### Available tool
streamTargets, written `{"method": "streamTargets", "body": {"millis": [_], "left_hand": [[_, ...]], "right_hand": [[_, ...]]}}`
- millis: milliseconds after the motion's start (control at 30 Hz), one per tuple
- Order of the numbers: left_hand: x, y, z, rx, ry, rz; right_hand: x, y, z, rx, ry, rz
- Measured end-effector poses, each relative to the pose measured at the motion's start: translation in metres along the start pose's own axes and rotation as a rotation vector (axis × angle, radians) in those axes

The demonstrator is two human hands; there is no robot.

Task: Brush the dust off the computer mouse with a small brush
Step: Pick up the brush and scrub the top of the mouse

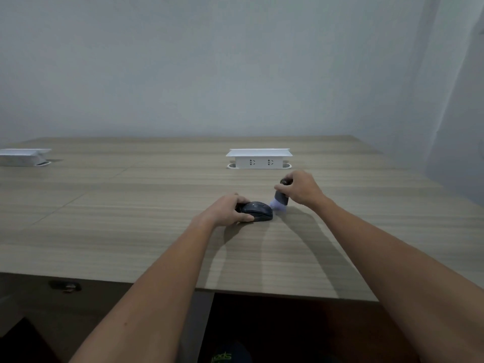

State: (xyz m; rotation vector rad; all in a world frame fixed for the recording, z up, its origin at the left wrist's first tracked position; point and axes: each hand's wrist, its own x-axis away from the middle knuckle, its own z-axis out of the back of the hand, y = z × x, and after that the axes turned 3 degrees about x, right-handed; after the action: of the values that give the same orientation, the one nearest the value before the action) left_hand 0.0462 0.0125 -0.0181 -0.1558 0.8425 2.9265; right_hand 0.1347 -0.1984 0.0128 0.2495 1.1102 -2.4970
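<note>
A dark computer mouse lies on the wooden table, a little right of centre. My left hand grips its left end, fingers over the top and thumb along the near side. My right hand holds a small brush upright by its dark handle. The brush's pale bristles point down and sit just right of the mouse's right end, at table level; whether they touch the mouse I cannot tell.
A white pop-up socket box stands on the table just behind my hands. A second white socket box sits at the far left. A grey wall rises behind the table. The table's near edge runs across below my forearms.
</note>
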Motion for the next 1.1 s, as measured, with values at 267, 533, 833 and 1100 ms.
{"method": "streamTargets", "body": {"millis": [267, 533, 833, 1100], "left_hand": [[0.0, 0.003, 0.001, 0.022, 0.004, -0.012], [0.0, 0.007, 0.002, 0.026, -0.021, 0.015], [0.0, 0.011, 0.005, 0.005, -0.077, 0.044], [-0.001, 0.013, 0.009, -0.027, -0.126, 0.083]], "right_hand": [[0.005, 0.002, -0.004, 0.007, -0.007, 0.017], [0.008, -0.005, -0.001, 0.101, -0.049, 0.069], [0.007, -0.001, 0.001, 0.093, -0.073, 0.09], [0.01, 0.004, 0.009, 0.04, -0.079, 0.083]]}}
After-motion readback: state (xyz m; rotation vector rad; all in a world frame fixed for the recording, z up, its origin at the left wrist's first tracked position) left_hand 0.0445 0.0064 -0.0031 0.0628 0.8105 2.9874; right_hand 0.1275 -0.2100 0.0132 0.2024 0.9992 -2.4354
